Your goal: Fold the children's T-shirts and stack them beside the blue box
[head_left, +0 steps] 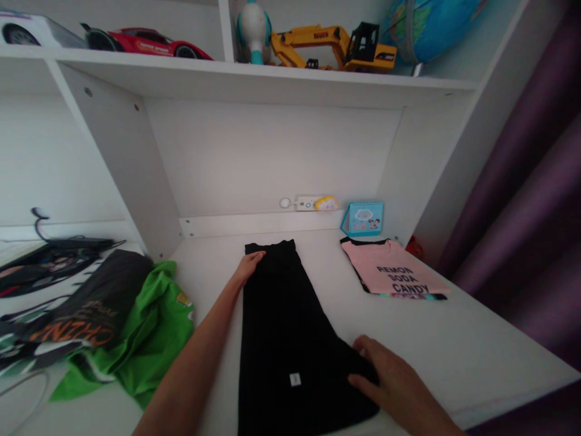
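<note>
A pair of black trousers point(284, 327), folded lengthwise, lies on the white desk with its narrow end pointing at the back wall. Close to me it widens, and a small white label point(295, 379) shows on it. My left hand point(249, 265) is at the far left corner of the cloth, its fingers closed on the edge. On the near right, my right hand point(379, 372) grips the part that juts out sideways, thumb on top; some of its fingertips are hidden.
Right of the trousers lies a folded pink shirt point(394, 266) on other folded clothes, before a blue desk calendar point(364, 218). A green garment point(154, 327) and a dark printed shirt point(100, 297) lie heaped left. A power strip point(308, 203) sits at the back, below a toy shelf point(272, 75).
</note>
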